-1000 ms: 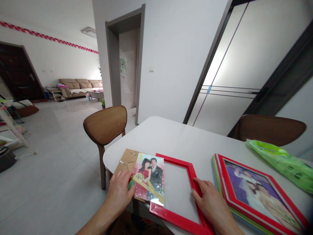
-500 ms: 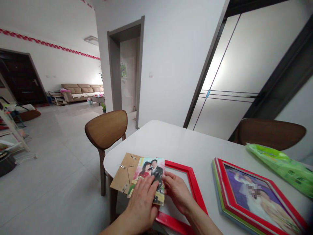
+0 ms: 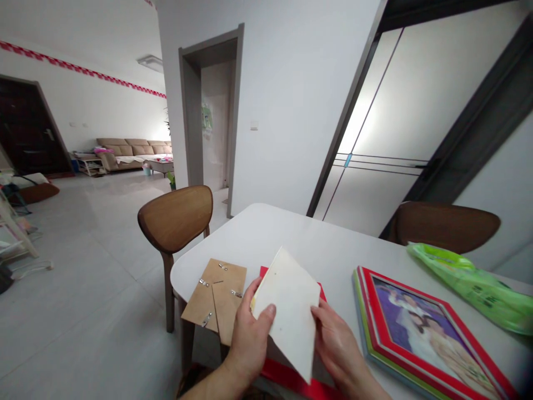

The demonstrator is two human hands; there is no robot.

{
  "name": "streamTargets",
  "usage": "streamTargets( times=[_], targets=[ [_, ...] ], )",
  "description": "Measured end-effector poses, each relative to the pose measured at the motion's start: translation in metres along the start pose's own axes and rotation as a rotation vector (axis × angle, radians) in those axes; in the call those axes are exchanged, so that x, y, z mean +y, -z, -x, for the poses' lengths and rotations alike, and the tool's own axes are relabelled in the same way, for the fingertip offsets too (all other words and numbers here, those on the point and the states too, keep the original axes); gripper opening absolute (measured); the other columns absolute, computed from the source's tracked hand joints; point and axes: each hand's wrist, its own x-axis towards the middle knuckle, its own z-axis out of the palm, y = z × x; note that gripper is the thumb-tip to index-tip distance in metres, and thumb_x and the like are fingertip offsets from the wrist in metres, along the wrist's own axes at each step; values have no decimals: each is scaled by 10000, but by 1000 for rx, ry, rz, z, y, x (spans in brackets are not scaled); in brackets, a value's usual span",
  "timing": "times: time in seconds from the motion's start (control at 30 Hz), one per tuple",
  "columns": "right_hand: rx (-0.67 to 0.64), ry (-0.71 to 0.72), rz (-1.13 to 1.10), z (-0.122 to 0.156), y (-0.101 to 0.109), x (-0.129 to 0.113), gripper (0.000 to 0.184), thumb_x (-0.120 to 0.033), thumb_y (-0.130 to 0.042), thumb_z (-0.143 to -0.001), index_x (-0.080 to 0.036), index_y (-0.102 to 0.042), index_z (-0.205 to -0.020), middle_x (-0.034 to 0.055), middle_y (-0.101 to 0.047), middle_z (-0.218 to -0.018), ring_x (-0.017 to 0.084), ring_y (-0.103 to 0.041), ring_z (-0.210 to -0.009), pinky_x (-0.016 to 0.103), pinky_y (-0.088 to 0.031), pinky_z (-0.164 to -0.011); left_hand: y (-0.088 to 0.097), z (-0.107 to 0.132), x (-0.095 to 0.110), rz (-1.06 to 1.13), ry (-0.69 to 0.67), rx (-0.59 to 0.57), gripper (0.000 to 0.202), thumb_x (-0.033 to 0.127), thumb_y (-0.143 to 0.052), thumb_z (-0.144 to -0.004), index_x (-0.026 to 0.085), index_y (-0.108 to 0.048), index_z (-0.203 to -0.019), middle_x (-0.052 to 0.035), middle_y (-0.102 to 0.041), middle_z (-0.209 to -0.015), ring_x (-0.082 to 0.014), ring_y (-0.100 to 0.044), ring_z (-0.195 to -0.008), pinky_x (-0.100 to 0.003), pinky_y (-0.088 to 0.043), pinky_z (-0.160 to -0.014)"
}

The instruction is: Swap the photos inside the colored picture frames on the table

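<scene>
Between my two hands is a photo print, its plain white back turned up toward me. My left hand pinches its left edge, thumb on the white side. On the right edge, the thumb and fingers of my right hand close on the print. Beneath it lies an empty red picture frame, mostly covered by the print and my hands. Brown backing boards with small metal clips rest left of my left hand, overlapping at the table's edge.
A stack of frames with a red-framed photo on top lies to the right. Behind it is a green plastic bag. The white table has a wooden chair at its left and another chair at the far right.
The photo print has been lifted off the backing boards, turned over to its white back, and moved right over the red frame. Both hands now grip its edges.
</scene>
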Motion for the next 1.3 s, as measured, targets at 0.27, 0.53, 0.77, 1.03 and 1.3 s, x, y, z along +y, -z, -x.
streamTargets(
  times=[0.27, 0.53, 0.77, 1.03, 1.3],
  targets=[
    [-66, -108, 162, -19, 44, -9, 538, -172, -365, -637, -118, -396, -1171, 63, -678, -745, 184, -623, -601, 255, -442, -491, 25, 7, -19, -720, -44, -236, 538, 162, -539, -625, 109, -460, -1154, -134, -464, -1212, -263, -396, -1127, -389, -277, -974],
    [-69, -64, 346, -28, 32, -2, 510, -177, -358, -622, -96, -474, -1112, 59, -679, -703, 172, -621, -562, 240, -446, -498, 26, 14, -19, -989, -115, -385, 569, 186, -529, -643, 47, -433, -1187, -169, -363, -1289, -255, -309, -1197, -372, -240, -1008],
    [-14, -89, 325, -32, 42, 0, 538, -172, -379, -606, -119, -472, -1133, 46, -682, -705, 156, -607, -517, 214, -422, -440, 26, 15, -13, -1066, -100, -442, 595, 197, -548, -627, 51, -422, -1190, -152, -352, -1302, -229, -299, -1206, -336, -238, -1013],
    [-40, -71, 388, -33, 43, 2, 540, -175, -383, -609, -111, -468, -1138, 51, -683, -714, 165, -619, -550, 227, -444, -490, 28, 14, -12, -1135, -111, -472, 576, 196, -586, -622, 85, -444, -1169, -136, -344, -1310, -217, -269, -1221, -328, -229, -1013],
    [-84, -43, 458, -33, 41, 2, 494, -177, -364, -630, -114, -480, -1106, 59, -677, -735, 175, -626, -627, 238, -454, -522, 30, 14, -15, -1142, -132, -472, 535, 213, -605, -628, 128, -470, -1139, -113, -354, -1310, -207, -285, -1213, -322, -232, -1008]
  ],
)
